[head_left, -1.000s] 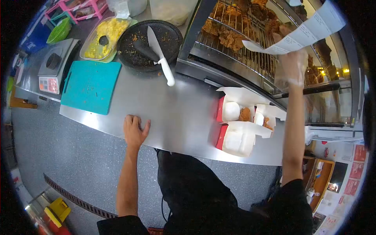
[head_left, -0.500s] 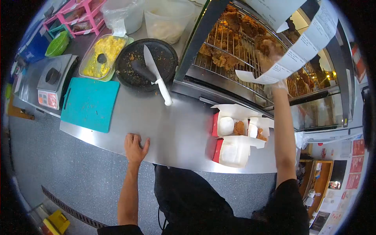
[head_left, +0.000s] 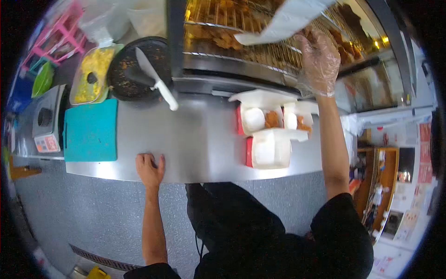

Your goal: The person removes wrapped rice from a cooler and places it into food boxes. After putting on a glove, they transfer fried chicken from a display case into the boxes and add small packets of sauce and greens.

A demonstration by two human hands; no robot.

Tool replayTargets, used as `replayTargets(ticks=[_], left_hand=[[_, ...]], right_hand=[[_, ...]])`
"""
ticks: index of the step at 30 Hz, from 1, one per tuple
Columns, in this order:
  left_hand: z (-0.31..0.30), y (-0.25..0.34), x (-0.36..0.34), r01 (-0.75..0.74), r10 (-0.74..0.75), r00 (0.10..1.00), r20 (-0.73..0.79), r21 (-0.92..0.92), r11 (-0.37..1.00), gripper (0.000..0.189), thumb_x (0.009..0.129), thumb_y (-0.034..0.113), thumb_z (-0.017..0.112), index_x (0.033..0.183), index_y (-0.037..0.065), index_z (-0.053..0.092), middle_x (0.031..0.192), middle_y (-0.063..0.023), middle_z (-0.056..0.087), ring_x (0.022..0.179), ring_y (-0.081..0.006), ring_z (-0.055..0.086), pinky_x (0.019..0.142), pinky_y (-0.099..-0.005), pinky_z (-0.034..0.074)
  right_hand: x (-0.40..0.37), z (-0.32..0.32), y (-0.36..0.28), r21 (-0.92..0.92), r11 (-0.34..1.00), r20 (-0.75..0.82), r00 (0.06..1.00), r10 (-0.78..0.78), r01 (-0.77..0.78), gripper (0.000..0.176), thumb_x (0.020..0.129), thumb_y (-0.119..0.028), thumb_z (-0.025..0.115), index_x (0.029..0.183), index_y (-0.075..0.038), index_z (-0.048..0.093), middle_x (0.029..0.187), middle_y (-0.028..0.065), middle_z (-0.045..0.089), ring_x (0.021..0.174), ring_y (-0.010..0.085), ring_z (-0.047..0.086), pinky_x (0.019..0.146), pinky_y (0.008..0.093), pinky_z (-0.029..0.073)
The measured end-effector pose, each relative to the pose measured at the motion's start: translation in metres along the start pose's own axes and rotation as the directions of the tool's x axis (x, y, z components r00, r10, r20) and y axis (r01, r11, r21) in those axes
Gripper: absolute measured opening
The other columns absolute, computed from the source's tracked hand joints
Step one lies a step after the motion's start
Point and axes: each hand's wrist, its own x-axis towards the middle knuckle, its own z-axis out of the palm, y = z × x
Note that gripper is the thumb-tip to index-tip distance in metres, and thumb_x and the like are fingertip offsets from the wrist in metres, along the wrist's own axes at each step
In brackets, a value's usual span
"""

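My left hand rests on the front edge of the steel counter, thumb apart from the loosely bent fingers, with nothing in it. In a clear plastic glove, my right hand is raised at the open front of the glass warming cabinet. Its fingers are curled at a brown patch; I cannot tell what they hold. Fried chicken lies on the cabinet's wire racks. A printed paper strip hangs beside the fingertips. Below stand several open red-and-white boxes; one box holds a white round item, others also hold chicken pieces.
A white-handled knife lies across a round black board. Left of it are a teal cutting board, a tray of yellow food and a scale. Plastic tubs and pink baskets stand behind.
My right hand has drawn back from the racks toward the cabinet's front, so the glove shows more fully. The left hand stays on the counter edge. The view has turned.
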Motion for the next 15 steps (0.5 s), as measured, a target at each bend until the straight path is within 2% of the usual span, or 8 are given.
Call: replayTargets(ticks=[1,3,5,7,11,13,14,15], left_hand=[[-0.001,0.000,-0.002,-0.013,0.013,0.999,0.036,-0.006,1.000,0.034,0.074,0.022,0.077,0.073,0.005,0.048,0.081,-0.0123,0.047,0.079,-0.0327,0.049,0.068,-0.0443,0.039],[0.000,0.003,0.001,-0.042,0.042,0.999,0.003,0.002,0.999,0.033,0.076,0.021,0.076,0.073,0.004,0.048,0.081,-0.0125,0.047,0.078,-0.0316,0.048,0.068,-0.0434,0.039],[0.001,0.009,0.001,-0.029,0.029,0.999,0.022,0.010,1.000,0.032,0.077,0.020,0.076,0.074,0.004,0.048,0.080,-0.0124,0.046,0.076,-0.0307,0.048,0.068,-0.0423,0.039],[0.002,0.006,0.001,-0.061,0.061,0.998,-0.018,0.040,0.997,0.033,0.077,0.020,0.076,0.074,0.003,0.048,0.081,-0.0126,0.046,0.075,-0.0304,0.048,0.067,-0.0420,0.039],[0.005,0.007,0.000,-0.039,0.037,0.999,0.033,0.072,0.997,0.033,0.079,0.021,0.075,0.073,0.003,0.047,0.081,-0.0117,0.044,0.074,-0.0289,0.047,0.065,-0.0411,0.039],[0.008,0.006,0.000,-0.101,0.098,0.995,0.037,0.089,0.991,0.037,0.082,0.025,0.074,0.071,0.004,0.045,0.082,-0.0117,0.043,0.075,-0.0297,0.046,0.066,-0.0419,0.039],[0.008,0.007,0.000,-0.083,0.080,0.996,0.031,0.098,0.992,0.038,0.082,0.027,0.074,0.071,0.004,0.045,0.082,-0.0115,0.043,0.075,-0.0296,0.046,0.066,-0.0421,0.039],[0.008,0.009,-0.002,-0.063,0.061,0.998,0.023,0.105,0.992,0.039,0.082,0.028,0.074,0.071,0.004,0.045,0.081,-0.0113,0.043,0.075,-0.0295,0.046,0.066,-0.0423,0.039]], right_hand=[[-0.014,-0.009,0.006,0.031,0.998,-0.100,0.994,-0.055,0.058,0.031,0.085,-0.018,0.071,0.112,-0.005,0.066,0.107,0.0162,0.068,0.089,0.0297,0.068,0.077,0.0368,0.053],[-0.046,-0.030,0.018,0.038,0.995,-0.108,0.990,-0.090,0.095,0.034,0.083,-0.019,0.074,0.114,-0.005,0.066,0.108,0.0141,0.069,0.090,0.0260,0.069,0.078,0.0330,0.054],[-0.091,-0.068,0.001,0.179,0.945,-0.013,0.960,0.279,-0.272,0.033,0.084,-0.014,0.072,0.114,-0.001,0.066,0.105,0.0140,0.070,0.089,0.0235,0.069,0.078,0.0314,0.056],[-0.143,-0.105,-0.012,0.391,0.643,0.115,0.729,0.675,-0.658,0.029,0.087,-0.012,0.070,0.109,0.005,0.064,0.101,0.0111,0.069,0.088,0.0166,0.066,0.077,0.0312,0.055],[-0.256,-0.149,-0.018,0.363,0.170,0.437,0.329,0.837,-0.916,0.041,0.088,-0.027,0.069,0.112,0.006,0.064,0.095,0.0112,0.067,0.077,0.0143,0.064,0.071,0.0307,0.055],[-0.281,-0.141,-0.028,0.294,-0.116,0.532,0.061,0.845,-0.949,0.036,0.087,-0.023,0.070,0.109,0.006,0.065,0.093,0.0102,0.068,0.078,0.0164,0.064,0.071,0.0297,0.054],[-0.296,-0.133,-0.029,0.298,-0.140,0.522,0.038,0.852,-0.944,0.036,0.087,-0.023,0.070,0.109,0.006,0.065,0.093,0.0102,0.068,0.078,0.0164,0.064,0.071,0.0297,0.054],[-0.309,-0.121,-0.026,0.214,0.081,0.490,0.179,0.853,-0.973,0.033,0.087,-0.022,0.070,0.107,0.004,0.066,0.090,0.0113,0.068,0.078,0.0185,0.065,0.073,0.0314,0.055]])
